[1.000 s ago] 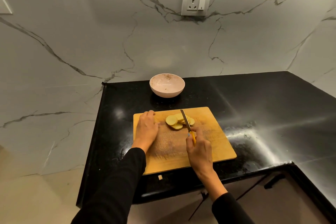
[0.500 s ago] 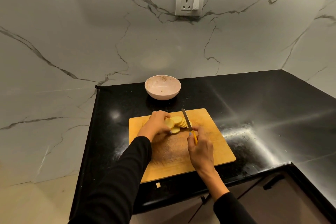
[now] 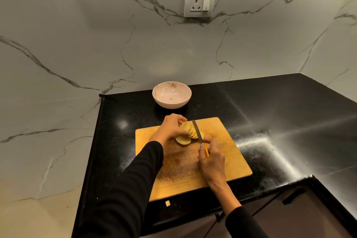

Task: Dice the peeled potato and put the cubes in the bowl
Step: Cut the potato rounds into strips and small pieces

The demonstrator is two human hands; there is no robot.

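While the left hand (image 3: 170,128) curls over a fanned row of potato slices (image 3: 190,133) on the wooden cutting board (image 3: 231,158), its grip closes on the slices at the left end of the row, fingertips on top and thumb at the near side. One slice (image 3: 183,140) lies flat on the board just in front of the row. The right hand (image 3: 212,160) has its grip wrapped round the yellow handle of a knife (image 3: 199,136), forefinger reaching toward the blade (the blade stands against the right side of the slices, tip pointing away from the person). The pale bowl (image 3: 172,102) sits on the black tabletop (image 3: 289,112) just beyond the board, holding no potato. A small pale scrap (image 3: 167,203) lies on the tabletop near the board's front edge
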